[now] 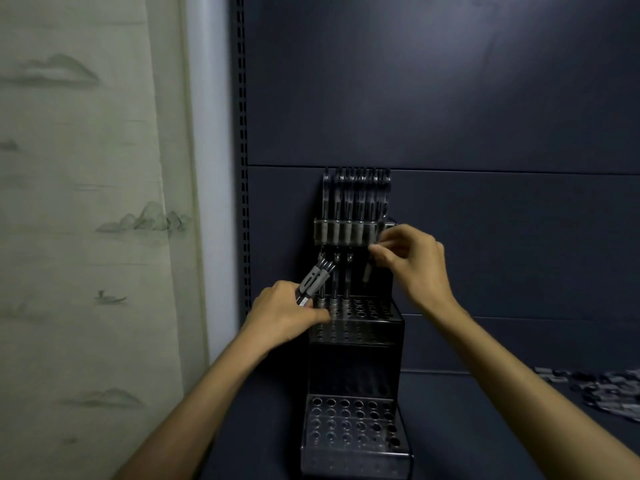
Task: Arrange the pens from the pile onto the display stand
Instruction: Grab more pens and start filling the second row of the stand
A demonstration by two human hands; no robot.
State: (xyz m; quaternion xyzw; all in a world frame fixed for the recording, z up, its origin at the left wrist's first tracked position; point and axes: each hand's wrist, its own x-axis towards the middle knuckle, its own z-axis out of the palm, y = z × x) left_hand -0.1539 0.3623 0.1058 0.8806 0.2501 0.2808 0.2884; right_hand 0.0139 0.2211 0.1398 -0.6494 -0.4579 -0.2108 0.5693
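A dark tiered display stand (356, 362) with rows of holes stands against the blue back panel. Its top tier (353, 232) holds several grey-grip pens upright. Three pens (334, 282) stand in the back row of the middle tier. My left hand (287, 315) grips a small bundle of pens (313, 280) at the middle tier's left edge, tips pointing up and right. My right hand (410, 261) pinches a single pen (367, 271), held tip-down above the middle tier's holes at the right. The bottom tier (353, 424) has only bare holes.
A pile of loose pens (602, 389) lies on the shelf at the far right. A slotted shelf upright (242, 150) runs down the left of the blue panel. Left of it hangs a pale painted curtain (86, 202).
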